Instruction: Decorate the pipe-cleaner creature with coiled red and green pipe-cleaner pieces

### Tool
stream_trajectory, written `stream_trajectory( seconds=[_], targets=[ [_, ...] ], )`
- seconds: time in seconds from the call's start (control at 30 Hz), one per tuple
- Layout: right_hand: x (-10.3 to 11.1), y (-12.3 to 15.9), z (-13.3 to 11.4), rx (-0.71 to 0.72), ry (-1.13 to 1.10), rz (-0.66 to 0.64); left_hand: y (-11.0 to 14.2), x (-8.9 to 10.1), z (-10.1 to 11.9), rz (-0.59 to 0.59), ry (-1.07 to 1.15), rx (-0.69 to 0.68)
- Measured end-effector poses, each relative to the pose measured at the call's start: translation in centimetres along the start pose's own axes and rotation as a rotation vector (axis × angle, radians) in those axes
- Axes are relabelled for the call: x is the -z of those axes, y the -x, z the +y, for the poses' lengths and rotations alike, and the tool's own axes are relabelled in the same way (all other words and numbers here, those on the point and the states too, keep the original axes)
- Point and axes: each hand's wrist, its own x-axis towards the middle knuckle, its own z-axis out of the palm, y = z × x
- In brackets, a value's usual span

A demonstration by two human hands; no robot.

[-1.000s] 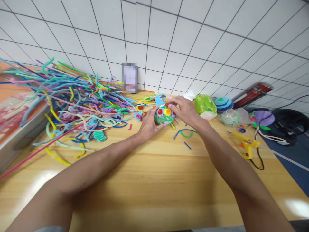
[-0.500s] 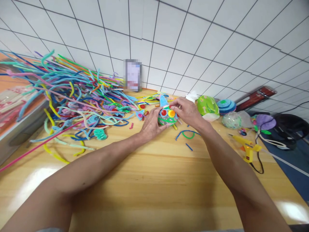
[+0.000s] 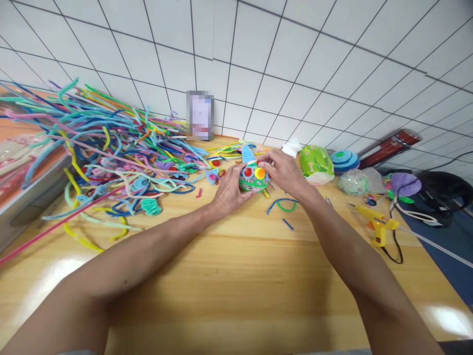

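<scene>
A small round decorated ball rests on the table, covered in green and glittery strips. It bears a red eye, a yellow eye and a blue cone-shaped horn on top. My left hand curls around its left side, fingers behind it and thumb along the lower front. The fingertips of my right hand are closed together against its upper right, just above the yellow eye. Whether a small piece lies between those fingertips is hidden. Below the ball lie a green pipe-cleaner loop and a short blue pipe-cleaner piece.
Tangled pipe cleaners spread across the left. A phone leans on the tiled wall. Rightward stand a green wrapped ball, a blue disc-shaped object, a clear plastic bag and a yellow glue gun with its cord.
The view has shifted slightly, moving everything a little left in the picture. Both hands stay on the ball, with the right fingertips still at its upper right.
</scene>
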Motion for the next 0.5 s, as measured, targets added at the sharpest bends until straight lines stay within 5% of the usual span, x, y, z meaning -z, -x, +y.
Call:
stream_trajectory(
  seconds=[0.17, 0.27, 0.5],
  targets=[
    [1.1, 2.2, 0.1, -0.076, -0.083, 0.261, 0.0, 0.0, 0.0, 0.001, 0.010, 0.004],
    [0.0, 5.1, 0.9, -0.193, -0.150, 0.424, -0.1, 0.0, 0.0, -0.004, 0.017, 0.016],
    [-6.2, 9.8, 2.1, -0.295, -0.330, 0.249, 0.2, 0.0, -0.5, -0.018, 0.091, 0.030]
  ],
)
